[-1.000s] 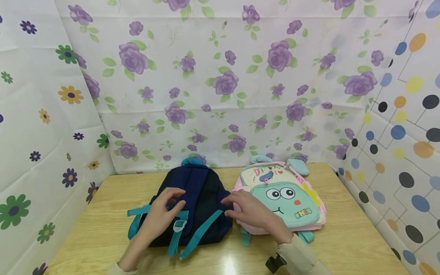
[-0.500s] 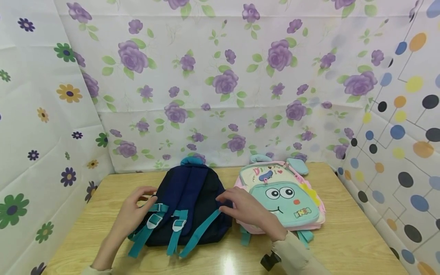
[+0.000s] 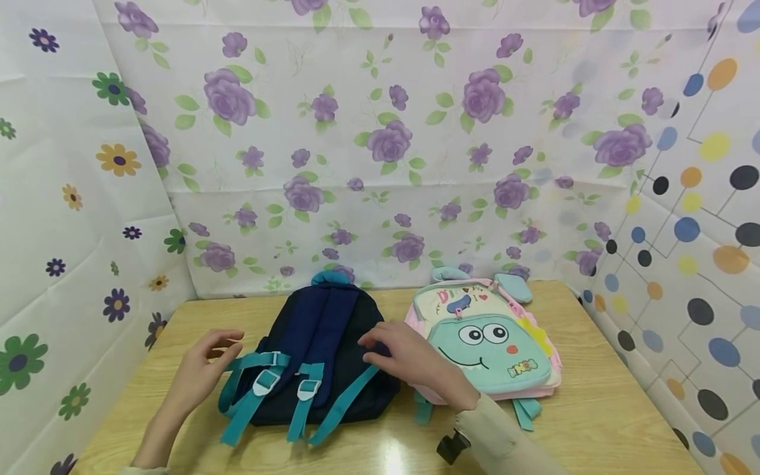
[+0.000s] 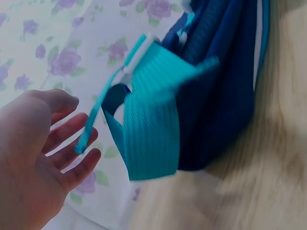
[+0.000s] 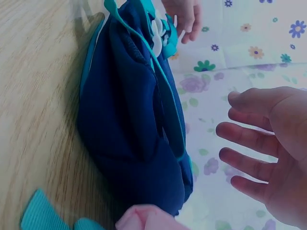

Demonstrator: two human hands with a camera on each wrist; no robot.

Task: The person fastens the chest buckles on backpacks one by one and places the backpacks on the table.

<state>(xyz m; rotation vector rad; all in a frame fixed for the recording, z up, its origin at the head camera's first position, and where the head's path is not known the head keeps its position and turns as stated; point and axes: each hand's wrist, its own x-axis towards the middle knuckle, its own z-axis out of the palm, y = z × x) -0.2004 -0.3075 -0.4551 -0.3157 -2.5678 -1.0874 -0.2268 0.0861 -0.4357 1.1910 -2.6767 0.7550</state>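
Observation:
A navy backpack [image 3: 350, 330] lies on the table with its strap side up, teal webbing and white buckles toward the near edge. Beside its left side, my left hand [image 3: 200, 368] hovers with loosely bent fingers and nothing in them. In the left wrist view a teal strap loop [image 4: 151, 139] stands close to those fingertips. My right hand [image 3: 410, 356] is held over the bag's right edge, its fingers spread apart in the right wrist view and holding nothing. Right of the navy bag lies a pink and mint cartoon backpack [image 3: 505, 349], its face side up, partly covered by my right forearm.
Both bags lie on a light wooden table [image 3: 594, 396]. A floral cloth [image 3: 380, 145] hangs behind it, with patterned cloths at both sides. A black buckle-like piece [image 3: 452, 446] hangs by my right sleeve.
My left hand has moved left off the navy backpack, and its left teal strap now lies across the bag's near left corner. My right hand has shifted slightly left.

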